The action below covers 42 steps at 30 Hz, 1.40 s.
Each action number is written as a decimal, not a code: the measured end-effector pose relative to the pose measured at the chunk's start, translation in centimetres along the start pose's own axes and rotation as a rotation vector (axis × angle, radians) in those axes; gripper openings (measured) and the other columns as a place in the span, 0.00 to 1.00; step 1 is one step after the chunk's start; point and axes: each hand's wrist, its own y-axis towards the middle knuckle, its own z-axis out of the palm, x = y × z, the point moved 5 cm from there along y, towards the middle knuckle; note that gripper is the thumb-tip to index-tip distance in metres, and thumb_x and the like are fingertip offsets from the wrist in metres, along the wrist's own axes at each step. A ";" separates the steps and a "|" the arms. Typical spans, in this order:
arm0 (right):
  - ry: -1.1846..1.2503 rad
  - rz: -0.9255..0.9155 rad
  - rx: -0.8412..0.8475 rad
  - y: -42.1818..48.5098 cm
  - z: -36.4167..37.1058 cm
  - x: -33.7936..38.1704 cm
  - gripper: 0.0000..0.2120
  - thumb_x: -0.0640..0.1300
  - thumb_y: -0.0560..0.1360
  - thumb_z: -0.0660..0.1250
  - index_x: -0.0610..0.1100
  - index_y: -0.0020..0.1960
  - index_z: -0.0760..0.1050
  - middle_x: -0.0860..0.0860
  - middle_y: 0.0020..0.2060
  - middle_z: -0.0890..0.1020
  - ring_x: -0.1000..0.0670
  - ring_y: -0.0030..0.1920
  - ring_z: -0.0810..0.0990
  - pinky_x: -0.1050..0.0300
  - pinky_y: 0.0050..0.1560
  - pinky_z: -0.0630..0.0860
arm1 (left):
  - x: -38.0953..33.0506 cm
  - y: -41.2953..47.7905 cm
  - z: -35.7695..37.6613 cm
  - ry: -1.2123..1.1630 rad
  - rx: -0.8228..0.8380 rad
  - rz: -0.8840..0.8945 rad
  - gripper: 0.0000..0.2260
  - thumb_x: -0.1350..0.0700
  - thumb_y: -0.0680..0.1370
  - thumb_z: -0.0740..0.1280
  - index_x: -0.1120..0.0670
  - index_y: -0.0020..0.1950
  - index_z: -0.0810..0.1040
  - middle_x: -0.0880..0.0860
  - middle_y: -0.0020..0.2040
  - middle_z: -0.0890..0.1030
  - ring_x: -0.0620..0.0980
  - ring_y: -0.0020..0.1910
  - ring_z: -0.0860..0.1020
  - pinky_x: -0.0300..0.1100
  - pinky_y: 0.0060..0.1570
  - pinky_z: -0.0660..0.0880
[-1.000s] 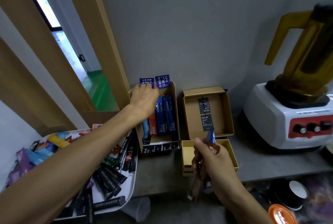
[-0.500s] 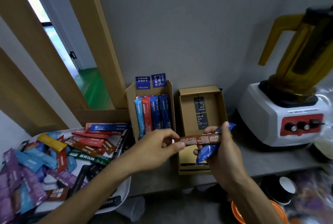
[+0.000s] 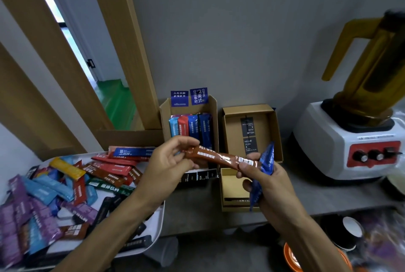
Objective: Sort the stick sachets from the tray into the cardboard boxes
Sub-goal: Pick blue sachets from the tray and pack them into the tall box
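A brown stick sachet [image 3: 219, 157] stretches between my hands above the boxes. My left hand [image 3: 173, 162] pinches its left end and my right hand [image 3: 263, 177] holds its right end. My right hand also grips a blue sachet [image 3: 266, 162]. The white tray [image 3: 157, 225] at the lower left is heaped with several mixed sachets [image 3: 65, 186]. A tall cardboard box [image 3: 213, 122] against the wall holds several upright blue and red sachets [image 3: 190, 127]. Right of it lies an open box [image 3: 232, 138] with a black label, and in front a small box [image 3: 230, 182].
A blender [image 3: 350, 140] with an amber jug stands at the right on the grey counter [image 3: 197, 206]. Paper cups [image 3: 350, 232] and an orange lid [image 3: 289, 256] sit below the counter edge. A wooden door frame [image 3: 122, 41] rises behind the tray.
My left hand left the tall box and came to the brown sachet. Both hands now hold it level and slightly higher; the blue sachet stays in my right hand.
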 end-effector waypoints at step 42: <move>0.125 -0.118 -0.186 0.4 -2.6 -0.4 0.10 0.47 0.82 0.61 0.46 0.50 0.81 0.44 0.50 0.79 0.46 0.52 0.77 0.49 0.54 0.74 | 2.8 2.9 4.6 0.549 0.084 0.054 0.07 0.47 0.80 0.64 0.47 0.56 0.78 0.44 0.51 0.79 0.38 0.49 0.77 0.34 0.48 0.73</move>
